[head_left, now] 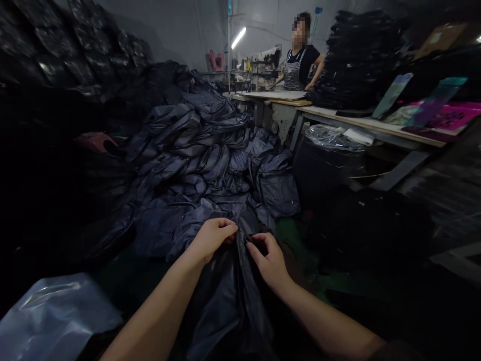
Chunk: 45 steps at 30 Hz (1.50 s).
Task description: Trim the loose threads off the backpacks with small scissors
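Dark nylon piece [229, 301] lay closest, w/ left hand [212, 238] & right hand [268, 260] both pinching its top edge; navy pile [210, 150] behind, clear plastic bag [56, 316] bottom left.

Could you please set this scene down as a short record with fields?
Left hand: pinches the dark fabric piece at its top edge
Right hand: pinches the same piece, close beside the other hand
Behind: pile of navy fabric items
Lower left: clear plastic bag
Right: lined bin under a work table
Background: a person in a checked apron stands at a far table
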Tool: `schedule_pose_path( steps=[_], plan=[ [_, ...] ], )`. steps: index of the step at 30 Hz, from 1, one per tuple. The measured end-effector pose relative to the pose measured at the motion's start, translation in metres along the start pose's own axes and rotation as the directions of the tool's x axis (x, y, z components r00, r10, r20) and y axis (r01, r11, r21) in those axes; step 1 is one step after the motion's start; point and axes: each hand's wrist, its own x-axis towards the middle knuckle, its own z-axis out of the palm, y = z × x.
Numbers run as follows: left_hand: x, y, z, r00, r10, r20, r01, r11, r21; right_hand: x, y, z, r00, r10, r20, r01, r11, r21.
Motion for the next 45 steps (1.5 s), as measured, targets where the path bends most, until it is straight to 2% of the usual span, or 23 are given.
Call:
schedule_pose_path(
  steps=[4,10,16,18,20,22,24,26,27,30,33,36,38,40,42,43,45],
  plan=[
    [0.001,-0.002,-0.001,0.999,-0.035,0.02,0.037,0.997,-0.068,0.011,0.003,0.001,0.996,-0.08,-0.039,0.079,0.997,-0.021],
    [-0.001,-0.004,-0.001,0.999,-0.043,0.017,0.045,0.991,-0.125,0.029,-0.002,0.003,0.974,-0.226,0.011,0.226,0.974,-0.015],
    [-0.002,-0.003,-0.002,0.999,-0.044,0.028,0.047,0.987,-0.152,0.033,-0.006,0.006,0.977,-0.214,0.017,0.215,0.977,-0.006],
    [-0.002,-0.003,-0.002,0.999,-0.046,0.028,0.049,0.986,-0.158,0.033,-0.004,0.006,0.983,-0.184,-0.018,0.184,0.983,-0.002],
    [-0.002,-0.004,-0.002,0.998,-0.049,0.025,0.053,0.985,-0.162,0.035,0.0,0.004,0.988,-0.099,-0.116,0.103,0.994,0.026],
    [-0.002,-0.005,-0.003,0.998,-0.054,0.019,0.056,0.985,-0.166,0.038,0.006,0.001,0.967,0.062,-0.246,-0.034,0.993,0.115],
    [-0.001,-0.006,-0.003,0.998,-0.057,0.017,0.059,0.984,-0.171,0.041,0.011,-0.001,0.923,0.241,-0.298,-0.167,0.953,0.252],
    [-0.001,-0.007,-0.004,0.998,-0.057,0.024,0.061,0.982,-0.176,0.042,0.01,-0.001,0.906,0.338,-0.254,-0.237,0.904,0.355],
    [-0.001,-0.008,-0.005,0.998,-0.057,0.03,0.062,0.982,-0.179,0.042,0.008,0.0,0.914,0.346,-0.211,-0.25,0.891,0.379],
    [-0.002,-0.008,-0.006,0.998,-0.052,0.044,0.059,0.981,-0.184,0.041,-0.003,0.005,0.96,0.278,-0.032,-0.25,0.904,0.347],
    [-0.003,-0.007,-0.007,0.998,-0.048,0.041,0.055,0.981,-0.189,0.042,-0.013,0.012,0.97,0.198,0.139,-0.226,0.948,0.226],
    [-0.004,-0.007,-0.007,0.998,-0.044,0.041,0.051,0.98,-0.194,0.046,-0.021,0.018,0.964,0.171,0.204,-0.212,0.957,0.2],
    [-0.005,-0.008,-0.008,0.998,-0.043,0.042,0.05,0.979,-0.197,0.049,-0.025,0.016,0.953,0.197,0.231,-0.264,0.914,0.308],
    [-0.005,-0.01,-0.008,0.998,-0.042,0.037,0.049,0.979,-0.199,0.055,-0.024,0.006,0.958,0.241,0.154,-0.286,0.839,0.463],
    [-0.005,-0.013,-0.01,0.999,-0.039,0.028,0.044,0.978,-0.202,0.064,-0.018,-0.017,0.955,0.292,-0.054,-0.21,0.793,0.572],
    [-0.005,-0.014,-0.012,0.999,-0.036,0.026,0.041,0.978,-0.204,0.069,-0.011,-0.032,0.936,0.308,-0.173,-0.152,0.795,0.588],
    [-0.006,-0.016,-0.014,0.999,-0.028,0.026,0.033,0.977,-0.208,0.077,0.005,-0.065,0.855,0.345,-0.388,-0.068,0.816,0.574]
  ],
)
